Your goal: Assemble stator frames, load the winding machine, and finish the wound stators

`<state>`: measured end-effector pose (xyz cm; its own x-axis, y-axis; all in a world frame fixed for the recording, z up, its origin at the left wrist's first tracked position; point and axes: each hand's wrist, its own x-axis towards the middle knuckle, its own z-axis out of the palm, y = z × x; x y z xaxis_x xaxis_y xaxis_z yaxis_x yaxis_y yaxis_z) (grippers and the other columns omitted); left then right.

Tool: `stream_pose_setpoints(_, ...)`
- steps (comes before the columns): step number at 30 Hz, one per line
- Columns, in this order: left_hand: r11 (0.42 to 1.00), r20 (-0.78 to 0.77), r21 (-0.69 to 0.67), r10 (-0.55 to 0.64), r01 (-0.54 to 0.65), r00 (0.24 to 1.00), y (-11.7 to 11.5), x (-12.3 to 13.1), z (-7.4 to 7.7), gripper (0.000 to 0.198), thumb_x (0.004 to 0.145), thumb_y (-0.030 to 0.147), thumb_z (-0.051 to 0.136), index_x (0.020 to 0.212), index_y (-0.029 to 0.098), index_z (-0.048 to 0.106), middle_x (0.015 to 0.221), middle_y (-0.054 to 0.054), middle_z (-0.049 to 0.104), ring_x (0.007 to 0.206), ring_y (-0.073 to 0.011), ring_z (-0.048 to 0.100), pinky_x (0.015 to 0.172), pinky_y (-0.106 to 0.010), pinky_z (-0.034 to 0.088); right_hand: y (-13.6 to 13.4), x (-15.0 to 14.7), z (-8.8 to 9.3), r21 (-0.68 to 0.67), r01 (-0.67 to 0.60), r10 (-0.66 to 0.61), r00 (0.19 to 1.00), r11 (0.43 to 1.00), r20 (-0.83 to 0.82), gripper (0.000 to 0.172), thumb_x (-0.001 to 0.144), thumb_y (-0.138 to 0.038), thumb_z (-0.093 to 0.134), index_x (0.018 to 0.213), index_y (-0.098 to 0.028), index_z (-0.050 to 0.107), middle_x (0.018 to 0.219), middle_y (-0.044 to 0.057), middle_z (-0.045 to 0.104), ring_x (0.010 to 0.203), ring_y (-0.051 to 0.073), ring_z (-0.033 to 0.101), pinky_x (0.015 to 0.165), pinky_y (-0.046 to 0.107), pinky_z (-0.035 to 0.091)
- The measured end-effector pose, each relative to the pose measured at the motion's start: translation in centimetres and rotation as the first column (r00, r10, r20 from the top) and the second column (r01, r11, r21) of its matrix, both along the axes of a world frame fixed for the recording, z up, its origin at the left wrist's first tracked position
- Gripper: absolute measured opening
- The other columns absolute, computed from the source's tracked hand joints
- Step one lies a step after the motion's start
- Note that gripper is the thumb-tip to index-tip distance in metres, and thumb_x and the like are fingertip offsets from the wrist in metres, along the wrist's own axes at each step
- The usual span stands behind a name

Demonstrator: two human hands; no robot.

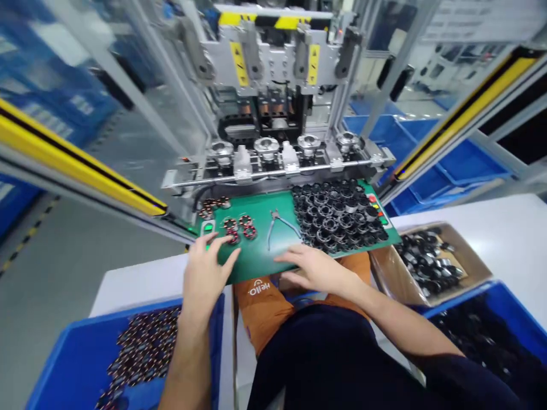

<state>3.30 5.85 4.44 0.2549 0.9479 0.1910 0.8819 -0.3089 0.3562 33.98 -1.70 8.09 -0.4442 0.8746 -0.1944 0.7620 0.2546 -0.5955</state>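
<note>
My left hand (208,265) lies on the near left edge of the green work mat (265,250), fingers stretched out, its fingertips close to a green button (208,228) and two copper-wound rings (239,226). My right hand (314,266) rests flat on the mat's near edge, fingers spread, holding nothing. Small pliers (276,225) lie on the mat between the hands. A heap of black ring parts (335,213) covers the mat's right half.
Behind the mat stands a machine with a row of metal fixtures (284,149). A blue bin of wound rings (141,353) sits at near left. A cardboard box of black parts (427,259) and another blue bin (491,330) sit at right. Yellow light-curtain bars (81,165) flank the station.
</note>
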Motion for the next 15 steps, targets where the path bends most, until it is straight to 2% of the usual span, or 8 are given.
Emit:
stream_pose_setpoints(2,0.991,0.193,0.129,-0.061,0.036,0.979,-2.3,1.3,-0.2,0.025,0.121,0.041,0.072,0.138,0.026,0.083,0.151,-0.018,0.075,0.148,-0.0416,0.076,0.131,-0.064,0.063,-4.8,3.9,-1.1,-0.066,0.071,-0.077,0.994,0.995,-0.082,0.042,0.121,-0.036,0.082,0.162,-0.028,0.082,0.145,0.010,0.088,0.134,0.024,0.086,0.123,0.037,0.068)
stream_pose_setpoints(4,0.975,0.302,0.208,-0.143,0.081,0.942,-4.6,3.9,-0.5,0.014,0.120,0.036,0.076,0.129,0.028,0.083,0.141,-0.013,0.079,0.135,-0.0374,0.081,0.123,-0.061,0.067,-9.5,7.4,-2.7,-0.127,0.203,-0.217,0.970,0.971,-0.108,0.038,0.120,-0.032,0.079,0.157,-0.023,0.085,0.138,0.012,0.091,0.123,0.026,0.090,0.114,0.038,0.072)
stream_pose_setpoints(6,0.961,0.331,0.231,-0.224,0.152,0.917,-6.8,7.3,-1.0,0.006,0.118,0.028,0.080,0.124,0.030,0.082,0.135,-0.010,0.080,0.125,-0.0335,0.084,0.113,-0.056,0.070,-13.7,10.2,-4.4,-0.180,0.346,-0.366,0.925,0.921,-0.098,0.034,0.120,-0.026,0.076,0.151,-0.019,0.087,0.132,0.014,0.092,0.114,0.027,0.093,0.105,0.039,0.074)
stream_pose_setpoints(8,0.942,0.343,0.242,-0.308,0.234,0.887,-8.7,10.8,-1.4,0.012,0.116,0.022,0.083,0.121,0.032,0.081,0.132,-0.007,0.081,0.118,-0.0300,0.085,0.104,-0.052,0.071,-17.1,12.7,-5.7,-0.223,0.459,-0.485,0.871,0.860,-0.080,0.032,0.117,-0.023,0.076,0.146,-0.019,0.089,0.126,0.013,0.094,0.106,0.026,0.093,0.100,0.038,0.075)
stream_pose_setpoints(12,0.882,0.386,0.232,-0.470,0.409,0.794,-11.3,16.9,-1.7,0.019,0.114,0.020,0.083,0.122,0.037,0.082,0.129,-0.005,0.082,0.112,-0.0277,0.085,0.096,-0.050,0.072,-21.4,18.9,-6.0,-0.234,0.641,-0.664,0.748,0.731,-0.027,0.029,0.117,-0.028,0.078,0.142,-0.023,0.091,0.127,0.011,0.094,0.109,0.025,0.092,0.105,0.039,0.073)
stream_pose_setpoints(15,0.797,0.447,0.158,-0.584,0.583,0.677,-12.8,20.8,-1.8,0.018,0.116,0.021,0.080,0.120,0.038,0.083,0.124,-0.005,0.084,0.109,-0.0264,0.087,0.094,-0.046,0.075,-23.1,25.2,-5.5,-0.172,0.780,-0.784,0.618,0.602,0.059,0.028,0.122,-0.033,0.076,0.144,-0.021,0.087,0.131,0.011,0.092,0.111,0.023,0.089,0.109,0.043,0.073)
